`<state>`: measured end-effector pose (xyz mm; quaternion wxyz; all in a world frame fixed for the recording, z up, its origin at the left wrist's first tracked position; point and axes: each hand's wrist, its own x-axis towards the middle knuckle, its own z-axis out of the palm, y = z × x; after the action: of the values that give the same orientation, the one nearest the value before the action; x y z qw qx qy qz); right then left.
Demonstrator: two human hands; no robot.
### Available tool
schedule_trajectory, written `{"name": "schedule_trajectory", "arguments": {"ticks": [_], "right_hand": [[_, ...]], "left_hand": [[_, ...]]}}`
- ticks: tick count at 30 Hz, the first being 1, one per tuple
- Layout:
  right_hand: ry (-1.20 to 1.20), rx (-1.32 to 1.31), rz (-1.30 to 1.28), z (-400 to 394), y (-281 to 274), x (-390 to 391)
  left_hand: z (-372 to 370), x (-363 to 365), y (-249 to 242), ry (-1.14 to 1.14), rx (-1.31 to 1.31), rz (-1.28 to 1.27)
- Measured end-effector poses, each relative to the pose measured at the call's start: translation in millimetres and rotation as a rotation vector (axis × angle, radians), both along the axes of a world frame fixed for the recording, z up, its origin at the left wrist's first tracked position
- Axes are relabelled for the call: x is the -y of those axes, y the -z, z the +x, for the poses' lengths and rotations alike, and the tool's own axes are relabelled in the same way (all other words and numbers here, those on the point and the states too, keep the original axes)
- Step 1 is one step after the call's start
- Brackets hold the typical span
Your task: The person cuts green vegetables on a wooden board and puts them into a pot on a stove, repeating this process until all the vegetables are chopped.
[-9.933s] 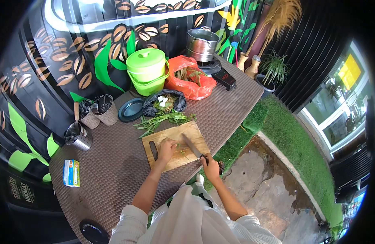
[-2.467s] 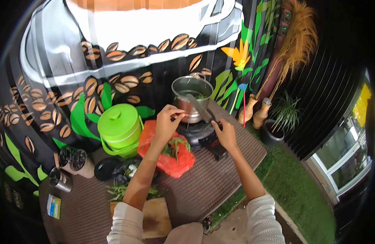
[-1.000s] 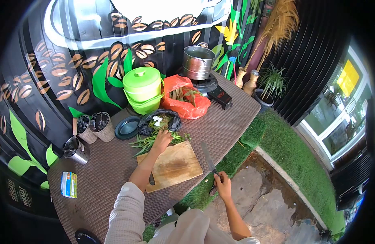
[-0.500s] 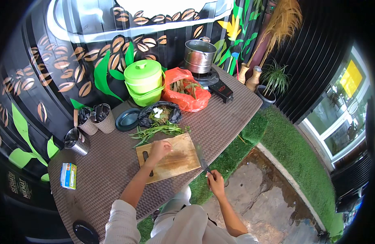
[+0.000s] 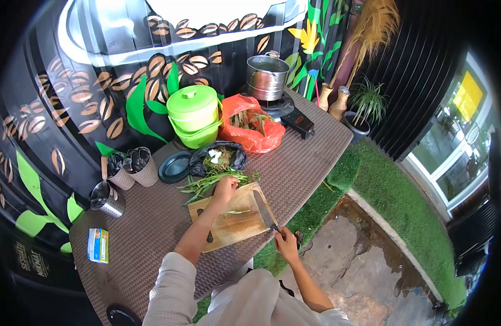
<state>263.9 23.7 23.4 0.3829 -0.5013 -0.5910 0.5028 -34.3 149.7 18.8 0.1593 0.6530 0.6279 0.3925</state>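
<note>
My right hand (image 5: 286,242) is closed round the black handle of a knife (image 5: 264,209). The blade points away from me, over the right side of a wooden cutting board (image 5: 245,225). Beyond the board's far edge, my left hand (image 5: 226,189) reaches into a heap of long leafy greens (image 5: 204,182), its fingers curled onto them; the fingertips are partly hidden. A thin green piece (image 5: 237,212) lies on the middle of the board.
Behind the greens are a black plastic bag (image 5: 239,157), a dark plate (image 5: 174,167), a lime-green lidded bucket (image 5: 193,111) and a red plastic bag (image 5: 269,142). A metal pot (image 5: 266,79) stands on a stove at the back. Cutlery holders (image 5: 143,168) and a small box (image 5: 98,245) are left.
My left hand has moved from above the board to the greens beyond it. The knife has shifted inward over the board. A thin green piece now shows on the board.
</note>
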Motion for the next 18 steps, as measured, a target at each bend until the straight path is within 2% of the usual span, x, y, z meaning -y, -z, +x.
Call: {"name": "schedule_trajectory", "arguments": {"ticks": [2, 4, 5, 6, 9, 12, 16, 18], "right_hand": [[0.02, 0.007, 0.012, 0.1, 4.0, -6.0], [0.047, 0.034, 0.015, 0.3, 7.5, -9.7], [0.054, 0.037, 0.017, 0.4, 9.5, -10.9], [0.067, 0.033, 0.024, 0.4, 10.8, -12.3], [0.091, 0.035, 0.036, -1.9, 12.7, -17.0], [0.096, 0.038, 0.048, -6.7, 15.3, -19.7], [0.083, 0.029, -0.011, -13.1, 13.5, -22.0], [0.082, 0.029, 0.002, -17.8, 12.1, -22.7]], "left_hand": [[-0.9, -12.7, -0.4, 0.013, -0.096, 0.049], [-9.4, -28.5, 7.9, 0.115, -0.327, 0.05], [-11.9, -34.5, 13.2, 0.128, -0.353, 0.149], [-10.8, -37.2, 11.1, 0.133, -0.35, 0.153], [-9.7, -44.4, 6.8, 0.091, -0.585, 0.207], [-8.9, -49.9, 11.9, 0.067, -0.698, 0.245], [-14.4, -57.5, 11.9, 0.12, -0.73, 0.264], [-17.9, -54.5, 6.8, 0.15, -0.604, 0.28]]}}
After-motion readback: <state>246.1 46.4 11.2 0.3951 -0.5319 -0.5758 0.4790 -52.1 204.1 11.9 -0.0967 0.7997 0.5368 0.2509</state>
